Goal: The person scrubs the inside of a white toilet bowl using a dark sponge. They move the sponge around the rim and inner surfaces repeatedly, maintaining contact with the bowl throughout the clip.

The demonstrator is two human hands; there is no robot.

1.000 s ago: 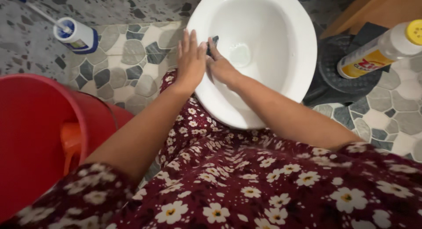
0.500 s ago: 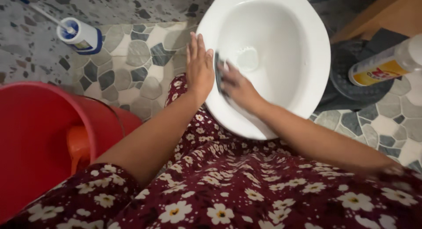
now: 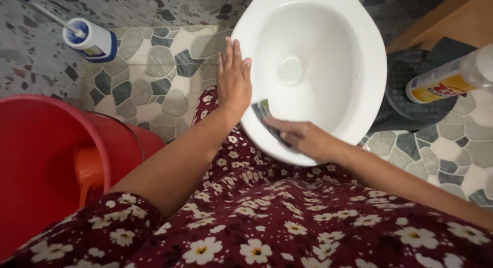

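Pebble-patterned floor tiles [image 3: 154,88] in grey and cream surround a white toilet bowl [image 3: 328,31] seen from straight above.

The left hand [image 3: 233,80] lies flat on the bowl's left rim, palm down, fingers straight and close together, pointing away from the person and grasping nothing. Its bare forearm runs back down to a sleeve of the dark red dress with white flowers [image 3: 287,227].

The right hand [image 3: 303,137] sits at the bowl's near rim, its forearm coming in from the lower right. Its fingers stretch leftward and press down on a dark scrubbing pad [image 3: 263,112], which lies against the inner near-left wall of the bowl, just below the left wrist. Whether the fingers curl round the pad's edge cannot be told.

At the left stands a red bucket [image 3: 36,160] with an orange scoop [image 3: 87,173] inside. A white toilet brush holder with a blue base [image 3: 92,40] stands on the floor at the upper left. A cleaner bottle with a yellow label [image 3: 447,80] lies on a dark mat [image 3: 411,101] to the right of the bowl.
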